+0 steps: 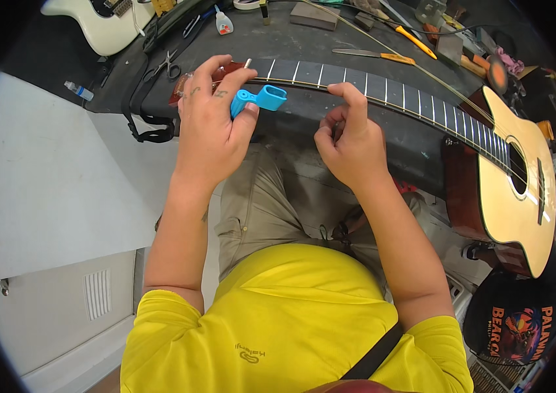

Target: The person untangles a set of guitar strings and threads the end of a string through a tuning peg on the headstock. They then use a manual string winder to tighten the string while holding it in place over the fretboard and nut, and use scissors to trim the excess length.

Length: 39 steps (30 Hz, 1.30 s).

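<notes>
An acoustic guitar [499, 196] with a pale top lies along the workbench, its neck reaching left to a reddish-brown headstock [225, 71]. At that headstock my left hand [209, 124] is closed on a blue string winder [270, 97], gripped by thumb and fingers; its open cup points right. My right hand [356, 141] is below the fretboard [373, 87]. Its index finger reaches up to the neck's near edge, where a string runs, while the other fingers curl toward the palm. No object shows in those fingers. A loose string [451, 87] slants across above the neck.
On the dark bench [252, 39] lie scissors [165, 65], a small white bottle [223, 23], an orange-handled blade [383, 56] and a dark block [314, 16]. A white electric guitar [98, 26] is far left. A white cabinet [62, 295] stands left; black printed cloth [487, 314] lies right.
</notes>
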Tool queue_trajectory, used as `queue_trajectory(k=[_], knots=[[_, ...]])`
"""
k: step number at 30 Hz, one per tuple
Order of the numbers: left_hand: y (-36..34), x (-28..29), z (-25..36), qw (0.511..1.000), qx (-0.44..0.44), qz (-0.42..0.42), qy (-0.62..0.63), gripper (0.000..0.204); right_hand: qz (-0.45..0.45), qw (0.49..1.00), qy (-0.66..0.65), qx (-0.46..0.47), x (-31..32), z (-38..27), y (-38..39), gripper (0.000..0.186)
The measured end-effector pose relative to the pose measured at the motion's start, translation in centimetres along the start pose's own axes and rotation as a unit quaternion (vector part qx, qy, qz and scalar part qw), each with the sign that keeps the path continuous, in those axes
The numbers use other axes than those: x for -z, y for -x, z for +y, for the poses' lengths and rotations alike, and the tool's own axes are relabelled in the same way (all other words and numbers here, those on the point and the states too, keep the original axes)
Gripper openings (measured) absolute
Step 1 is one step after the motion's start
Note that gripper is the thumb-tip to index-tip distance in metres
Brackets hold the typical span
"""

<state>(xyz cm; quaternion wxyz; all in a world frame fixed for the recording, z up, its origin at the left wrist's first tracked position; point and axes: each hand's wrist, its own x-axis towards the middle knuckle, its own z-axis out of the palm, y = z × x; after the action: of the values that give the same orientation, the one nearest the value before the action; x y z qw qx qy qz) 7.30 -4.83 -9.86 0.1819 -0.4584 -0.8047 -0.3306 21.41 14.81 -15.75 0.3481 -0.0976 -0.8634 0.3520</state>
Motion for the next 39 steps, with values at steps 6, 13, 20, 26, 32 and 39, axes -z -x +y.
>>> queue_trajectory(k=[6,13,20,26,32,39], knots=[[0.3,0.0,-0.5,1.000,-0.016,-0.005,-0.024,0.046,0.002,1.000,0.002,0.006,-0.1,0.1,0.0,0.070],[1.4,-0.7,-1.4,1.000,-0.013,-0.011,-0.017,0.055,0.040,0.998,-0.017,0.052,-0.7,0.6,0.3,0.080],[2.0,-1.9,-1.9,0.998,-0.044,0.018,-0.035,0.056,0.050,0.998,0.002,0.035,-1.2,1.0,0.3,0.076],[2.2,-2.8,-3.1,0.993,-0.073,0.074,0.047,0.059,0.058,0.997,0.021,0.050,-1.8,0.9,0.1,0.073],[1.6,-1.3,-1.8,0.997,-0.068,0.014,-0.026,0.062,0.067,0.996,0.027,0.049,-2.1,0.9,0.1,0.071],[1.4,-1.3,-2.1,0.999,-0.034,0.018,0.006,0.055,0.063,0.998,0.006,0.025,-2.1,0.8,0.2,0.071]])
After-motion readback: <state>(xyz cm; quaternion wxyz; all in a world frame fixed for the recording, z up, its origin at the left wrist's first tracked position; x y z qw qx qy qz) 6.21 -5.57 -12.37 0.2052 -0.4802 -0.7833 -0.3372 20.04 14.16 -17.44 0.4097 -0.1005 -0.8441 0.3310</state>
